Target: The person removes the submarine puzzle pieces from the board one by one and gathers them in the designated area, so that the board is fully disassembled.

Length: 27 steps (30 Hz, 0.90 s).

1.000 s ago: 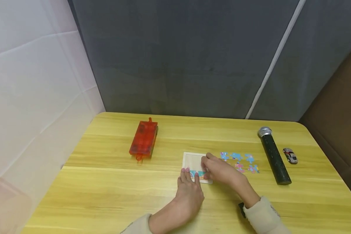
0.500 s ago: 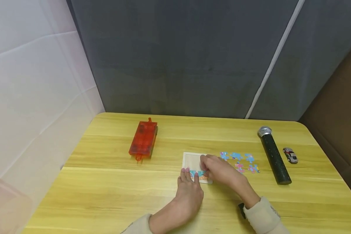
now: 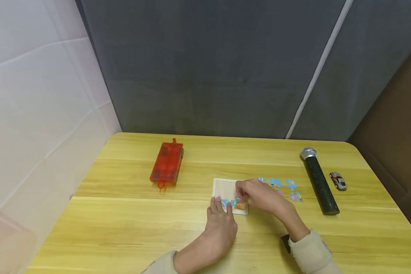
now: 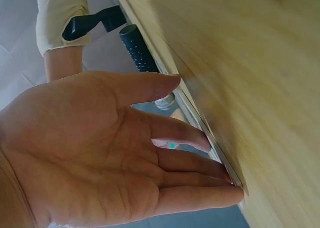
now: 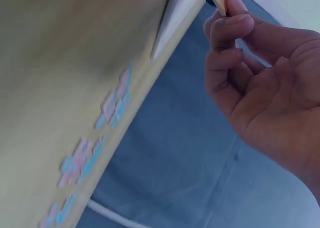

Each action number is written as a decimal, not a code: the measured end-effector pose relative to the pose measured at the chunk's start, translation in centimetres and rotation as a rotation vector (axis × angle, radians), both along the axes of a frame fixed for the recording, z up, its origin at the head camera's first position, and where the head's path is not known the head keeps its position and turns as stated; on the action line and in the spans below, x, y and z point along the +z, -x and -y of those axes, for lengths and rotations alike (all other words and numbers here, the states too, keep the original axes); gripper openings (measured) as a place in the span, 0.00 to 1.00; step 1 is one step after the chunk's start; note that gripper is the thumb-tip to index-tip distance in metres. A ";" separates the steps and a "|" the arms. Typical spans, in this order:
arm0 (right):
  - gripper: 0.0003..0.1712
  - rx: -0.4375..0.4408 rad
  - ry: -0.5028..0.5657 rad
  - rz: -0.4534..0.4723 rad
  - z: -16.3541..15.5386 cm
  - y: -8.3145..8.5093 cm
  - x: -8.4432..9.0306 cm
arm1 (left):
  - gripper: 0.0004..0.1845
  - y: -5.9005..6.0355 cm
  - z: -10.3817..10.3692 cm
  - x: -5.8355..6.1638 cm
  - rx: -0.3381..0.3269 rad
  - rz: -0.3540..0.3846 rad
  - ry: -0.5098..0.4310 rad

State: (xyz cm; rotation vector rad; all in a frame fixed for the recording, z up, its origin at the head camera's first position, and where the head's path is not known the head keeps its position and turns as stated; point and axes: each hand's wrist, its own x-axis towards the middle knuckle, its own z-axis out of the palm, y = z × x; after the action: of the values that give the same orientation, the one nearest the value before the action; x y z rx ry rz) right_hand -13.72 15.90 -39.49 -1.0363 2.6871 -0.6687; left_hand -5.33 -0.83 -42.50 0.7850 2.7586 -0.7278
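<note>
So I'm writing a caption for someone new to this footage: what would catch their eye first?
Two hands meet mid-table over a small white-framed puzzle board: the left hand rests straight fingers on its near edge, and the right hand pinches an orange puzzle piece. Next come the translucent red plastic box at back left and the black microphone with silver head at right.

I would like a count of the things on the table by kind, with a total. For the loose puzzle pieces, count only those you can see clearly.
Red plastic case: 1
Puzzle tray: 1
Loose puzzle pieces, partly hidden by the right hand: at least 3
Microphone: 1
Toy car: 1
Total: at least 7 things on the table
</note>
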 end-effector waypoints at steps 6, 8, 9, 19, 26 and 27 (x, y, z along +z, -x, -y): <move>0.13 -0.058 0.042 0.297 -5.1 0.6 2.0 | 0.45 0.4 0.0 -3.2 -0.006 -0.045 -0.023; 0.12 -0.132 0.030 0.443 -7.3 0.6 2.2 | 0.50 0.6 0.0 -4.3 0.001 -0.057 -0.039; 0.12 -0.171 0.020 0.498 -8.3 0.6 2.2 | 0.51 0.7 0.0 -4.7 0.008 -0.059 -0.048; 0.14 -0.375 -0.152 0.511 -11.6 0.7 1.4 | 0.49 0.5 0.2 -4.6 0.011 -0.044 -0.081; 0.12 -0.430 -0.233 0.459 -11.3 0.5 1.8 | 0.49 0.9 0.2 -5.6 0.001 -0.061 -0.070; 0.11 -0.435 -0.246 0.455 -11.3 0.4 1.8 | 0.49 0.9 0.1 -5.7 -0.001 -0.075 -0.062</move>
State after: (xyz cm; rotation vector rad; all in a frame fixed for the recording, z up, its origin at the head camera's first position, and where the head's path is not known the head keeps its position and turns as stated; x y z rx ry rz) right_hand -14.17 27.23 -37.68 -0.2004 2.5019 -0.5374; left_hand -6.21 -0.97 -48.19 0.7860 2.8607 -0.6891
